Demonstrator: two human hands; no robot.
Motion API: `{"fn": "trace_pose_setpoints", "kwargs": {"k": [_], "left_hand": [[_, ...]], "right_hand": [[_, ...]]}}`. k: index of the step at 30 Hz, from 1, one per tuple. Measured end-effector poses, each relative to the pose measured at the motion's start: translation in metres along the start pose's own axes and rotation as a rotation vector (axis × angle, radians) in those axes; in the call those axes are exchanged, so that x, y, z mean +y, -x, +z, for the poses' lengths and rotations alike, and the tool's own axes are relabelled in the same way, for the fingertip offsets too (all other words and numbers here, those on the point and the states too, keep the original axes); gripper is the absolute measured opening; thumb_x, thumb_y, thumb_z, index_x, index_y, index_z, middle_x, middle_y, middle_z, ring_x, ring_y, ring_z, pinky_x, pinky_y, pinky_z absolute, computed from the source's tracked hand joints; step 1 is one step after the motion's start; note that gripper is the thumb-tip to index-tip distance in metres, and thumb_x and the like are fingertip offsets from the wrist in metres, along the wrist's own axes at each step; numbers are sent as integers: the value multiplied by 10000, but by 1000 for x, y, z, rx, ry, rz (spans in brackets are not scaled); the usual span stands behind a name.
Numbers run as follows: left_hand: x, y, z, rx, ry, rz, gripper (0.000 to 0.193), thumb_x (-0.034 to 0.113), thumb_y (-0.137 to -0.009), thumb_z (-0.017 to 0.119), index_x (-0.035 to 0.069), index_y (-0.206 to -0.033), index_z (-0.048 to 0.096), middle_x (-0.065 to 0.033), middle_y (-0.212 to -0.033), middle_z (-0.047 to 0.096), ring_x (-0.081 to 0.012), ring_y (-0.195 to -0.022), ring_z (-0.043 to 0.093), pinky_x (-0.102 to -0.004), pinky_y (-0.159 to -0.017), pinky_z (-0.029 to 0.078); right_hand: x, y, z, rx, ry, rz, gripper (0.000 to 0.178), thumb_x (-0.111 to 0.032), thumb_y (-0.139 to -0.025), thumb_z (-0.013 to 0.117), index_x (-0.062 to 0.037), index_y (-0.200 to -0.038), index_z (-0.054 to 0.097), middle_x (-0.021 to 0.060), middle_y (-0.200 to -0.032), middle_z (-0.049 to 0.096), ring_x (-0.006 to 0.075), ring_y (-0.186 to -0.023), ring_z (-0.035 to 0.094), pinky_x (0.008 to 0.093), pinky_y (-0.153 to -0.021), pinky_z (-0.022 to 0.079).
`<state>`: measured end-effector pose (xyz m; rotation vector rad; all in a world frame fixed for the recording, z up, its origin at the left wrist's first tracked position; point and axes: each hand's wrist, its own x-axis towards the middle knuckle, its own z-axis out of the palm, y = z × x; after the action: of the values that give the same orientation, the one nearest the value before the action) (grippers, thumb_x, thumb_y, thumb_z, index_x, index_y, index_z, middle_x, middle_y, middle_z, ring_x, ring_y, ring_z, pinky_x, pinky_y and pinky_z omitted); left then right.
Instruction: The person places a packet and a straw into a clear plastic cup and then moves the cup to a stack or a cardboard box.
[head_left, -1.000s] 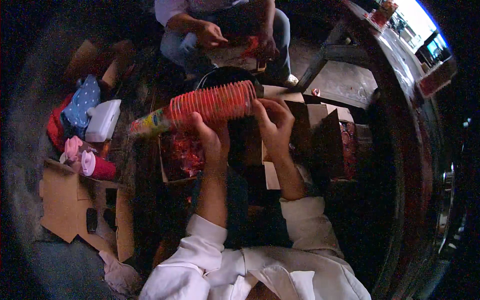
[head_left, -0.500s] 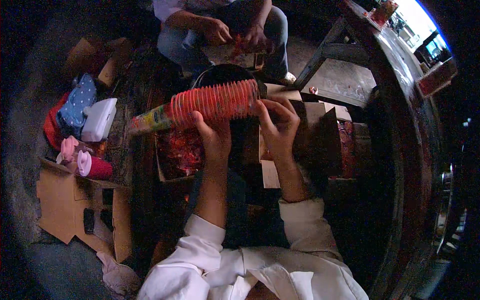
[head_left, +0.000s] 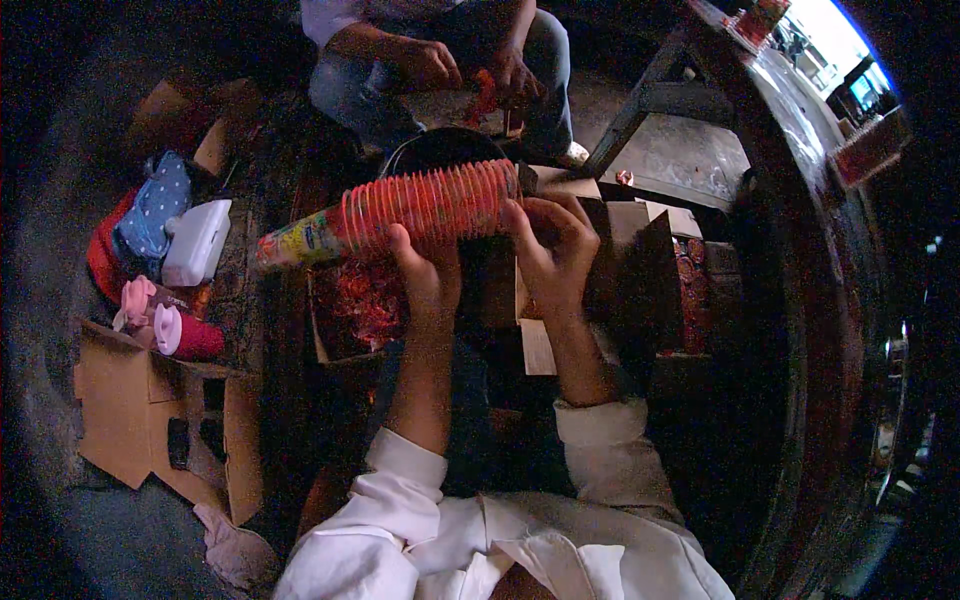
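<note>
A long stack of nested plastic cups [head_left: 430, 205], reddish-orange with pale rims, lies nearly level in front of me. Its narrow left end carries a yellow and green print and tilts slightly down. My left hand [head_left: 430, 270] is closed around the stack's middle from below, thumb on the near side, its other fingers hidden behind the cups. At the stack's right end, my right hand [head_left: 555, 240] has its thumb and bent fingers at the outermost rim, gripping it.
Below the stack sits a box of red, shiny pieces [head_left: 365, 305]. Open cardboard boxes [head_left: 630, 235] stand to the right, a cut carton [head_left: 115, 390] at left beside pink-lidded tumblers [head_left: 190, 333] and a white case [head_left: 197, 243]. Opposite, a seated person's hands [head_left: 515, 80] hold something red.
My hands and the cup stack stay nearly in place. Across from me, the person's hands have shifted slightly and the red thing there shows more plainly.
</note>
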<state>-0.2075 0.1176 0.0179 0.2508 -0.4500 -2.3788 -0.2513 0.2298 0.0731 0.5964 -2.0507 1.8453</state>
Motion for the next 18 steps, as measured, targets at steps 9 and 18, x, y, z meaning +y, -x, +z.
{"fn": "trace_pose_setpoints", "kwargs": {"k": [9, 18], "left_hand": [[-11, -3, -12, -188, -16, 120, 577, 404, -880, 498, 74, -1325, 335, -90, -1315, 422, -265, -1227, 394, -438, -1045, 284], [-2, 7, 9, -40, -112, 97, 560, 369, -875, 504, 63, -1315, 341, -106, -1295, 439, -275, -1207, 419, -445, -1032, 304]], "right_hand": [[2, 0, 0, 43, 40, 20, 138, -85, -691, 741, 10, -753, 663, 125, -789, 630, 211, -741, 623, 286, -679, 490], [-2, 1, 0, 55, 35, 14, 159, -93, -690, 751, 14, -755, 653, 122, -791, 620, 210, -723, 608, 288, -659, 481]]}}
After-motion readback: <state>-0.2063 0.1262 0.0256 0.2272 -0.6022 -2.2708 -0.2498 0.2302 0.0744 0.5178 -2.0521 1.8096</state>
